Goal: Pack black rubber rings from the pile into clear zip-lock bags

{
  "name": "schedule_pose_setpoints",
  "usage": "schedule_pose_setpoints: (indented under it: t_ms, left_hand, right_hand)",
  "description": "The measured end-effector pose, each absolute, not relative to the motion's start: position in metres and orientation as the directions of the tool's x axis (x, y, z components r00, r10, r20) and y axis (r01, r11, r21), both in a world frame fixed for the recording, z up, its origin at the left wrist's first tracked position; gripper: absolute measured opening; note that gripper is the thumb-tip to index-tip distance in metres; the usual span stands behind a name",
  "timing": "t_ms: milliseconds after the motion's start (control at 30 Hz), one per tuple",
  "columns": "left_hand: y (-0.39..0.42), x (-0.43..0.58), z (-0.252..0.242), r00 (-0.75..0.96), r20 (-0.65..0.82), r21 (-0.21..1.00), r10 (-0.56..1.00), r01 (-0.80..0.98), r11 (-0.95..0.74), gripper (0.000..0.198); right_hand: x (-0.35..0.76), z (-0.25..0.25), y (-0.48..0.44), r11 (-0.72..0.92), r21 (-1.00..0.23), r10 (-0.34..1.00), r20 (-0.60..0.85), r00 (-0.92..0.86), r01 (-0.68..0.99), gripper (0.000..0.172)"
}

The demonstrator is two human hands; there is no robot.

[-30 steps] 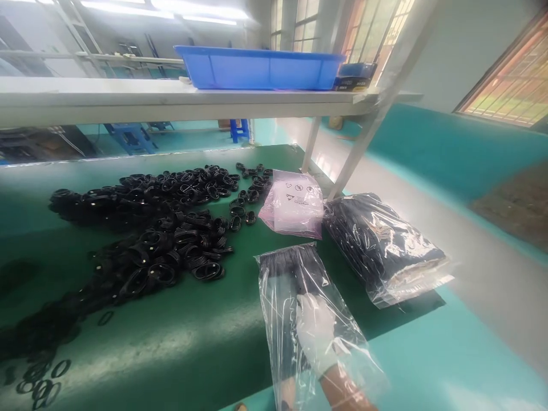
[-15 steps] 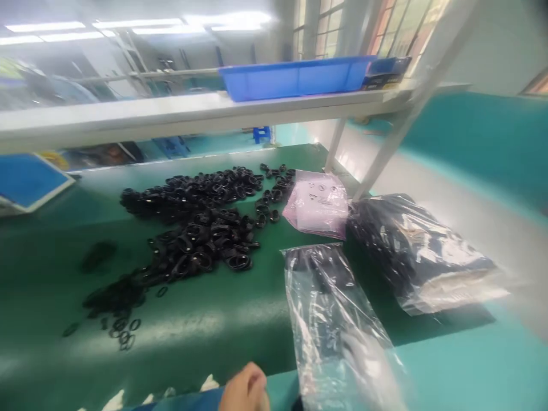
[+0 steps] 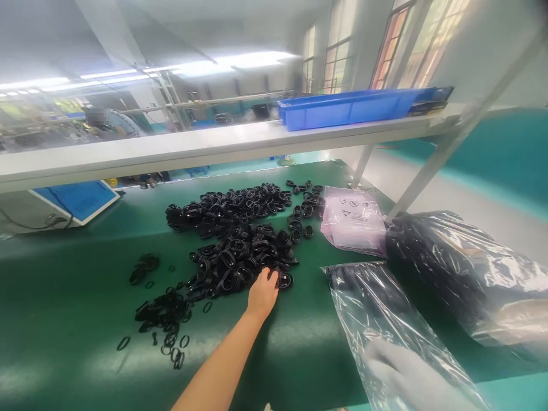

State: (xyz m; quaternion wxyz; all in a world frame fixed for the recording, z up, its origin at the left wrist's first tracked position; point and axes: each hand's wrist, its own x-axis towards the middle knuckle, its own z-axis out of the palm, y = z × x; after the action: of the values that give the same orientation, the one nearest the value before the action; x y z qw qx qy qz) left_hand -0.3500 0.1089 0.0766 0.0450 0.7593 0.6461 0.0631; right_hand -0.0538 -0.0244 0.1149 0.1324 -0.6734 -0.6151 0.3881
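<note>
My bare left hand (image 3: 263, 294) reaches over the green table to the near right edge of a pile of black coiled cables (image 3: 229, 262). Its fingers are closed on a black coiled cable (image 3: 285, 280) there, and the fingertips are partly hidden. My right hand (image 3: 396, 371), in a whitish glove, is at the near part of a clear plastic bag (image 3: 355, 325). Its fingers look curled on the film, though glare and blur hide whether it is inside or outside. Black items (image 3: 368, 285) lie in the bag's far end.
Small black rings (image 3: 165, 311) lie loose on the green table (image 3: 85, 297) at left. A pink printed bag (image 3: 353, 220) and a large filled plastic bag (image 3: 445, 268) are at right. A white shelf (image 3: 171, 149) crosses above, carrying a blue bin (image 3: 342, 111). A person (image 3: 113, 123) is far behind.
My left hand has moved from the table's near edge forward to the cable pile and closed there. The right hand stays at the clear bag. The view has shifted left and up.
</note>
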Motion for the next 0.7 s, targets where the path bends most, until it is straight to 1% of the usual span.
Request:
schedule_pose_setpoints:
  t_ms: [67,100,167,233,300,333,367,467,600,667,700]
  left_hand:
    - [0.091,-0.367,0.069,0.248,-0.005,0.158,0.969,0.957,-0.244,0.022]
    - [0.081,-0.375,0.066,0.276,-0.04,0.157,0.96,0.951,-0.266,0.021]
    - [0.064,-0.386,0.06,0.291,-0.117,0.142,0.95,0.951,-0.274,0.024]
    - [0.055,-0.395,0.056,0.269,-0.17,0.101,0.948,0.962,-0.255,0.026]
    - [0.055,-0.4,0.053,0.231,-0.19,0.051,0.954,0.973,-0.225,0.027]
    - [0.056,-0.402,0.053,0.213,-0.195,0.035,0.957,0.977,-0.21,0.028]
    - [0.059,-0.404,0.052,0.199,-0.208,0.029,0.958,0.98,-0.198,0.028]
    - [0.063,-0.406,0.052,0.21,-0.256,0.076,0.944,0.978,-0.197,0.023]
    - [0.059,-0.41,0.059,0.211,-0.337,0.172,0.917,0.972,-0.16,0.018]
    - [0.053,-0.412,0.069,0.17,-0.385,0.22,0.907,0.972,-0.089,0.019]
    - [0.05,-0.413,0.075,0.136,-0.392,0.25,0.91,0.968,-0.037,0.019]
  right_hand:
    - [-0.1,0.113,-0.003,-0.124,-0.678,0.932,-0.331,-0.15,0.724,0.02]
    - [-0.123,0.111,0.008,-0.093,-0.654,0.939,-0.309,-0.152,0.751,0.022]
    - [-0.166,0.105,0.032,-0.068,-0.53,0.965,-0.25,-0.08,0.845,0.023]
    - [-0.201,0.096,0.06,-0.012,-0.369,0.993,-0.11,-0.031,0.929,0.029]
    - [-0.226,0.085,0.09,0.007,-0.33,0.997,-0.066,-0.031,0.944,0.049]
    - [-0.235,0.079,0.105,0.01,-0.318,0.998,-0.062,-0.031,0.948,0.059]
    - [-0.243,0.074,0.118,0.005,-0.316,0.997,-0.072,-0.029,0.949,0.066]
    - [-0.257,0.063,0.143,-0.043,-0.348,0.992,-0.127,-0.002,0.937,0.068]
    - [-0.251,0.057,0.139,-0.075,-0.461,0.981,-0.193,-0.018,0.884,0.074]
    - [-0.24,0.058,0.125,-0.103,-0.555,0.965,-0.257,-0.052,0.825,0.07]
    - [-0.234,0.058,0.115,-0.165,-0.653,0.944,-0.321,-0.073,0.74,0.067]
